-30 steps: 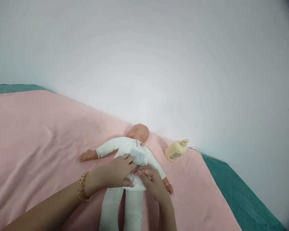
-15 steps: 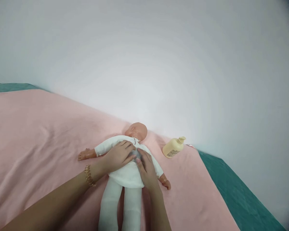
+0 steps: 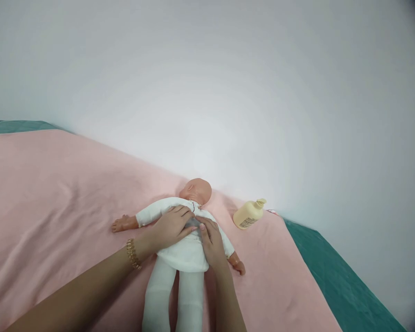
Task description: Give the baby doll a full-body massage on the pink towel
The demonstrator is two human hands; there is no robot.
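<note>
A baby doll in a white suit lies on its back on a pink blanket, head toward the wall. My left hand, with a gold bracelet at the wrist, rests flat on the doll's chest with fingers stretched out. My right hand lies flat on the doll's right side of the chest, its fingers extended and meeting the left fingertips over a grey patch on the suit. Neither hand holds anything.
A cream pump bottle lies on its side on the blanket to the right of the doll's head. A teal sheet shows past the blanket's right edge. A white wall runs close behind.
Both hands slid up the doll's body from its belly to its chest, then barely shifted. The doll and the bottle stayed where they were.
</note>
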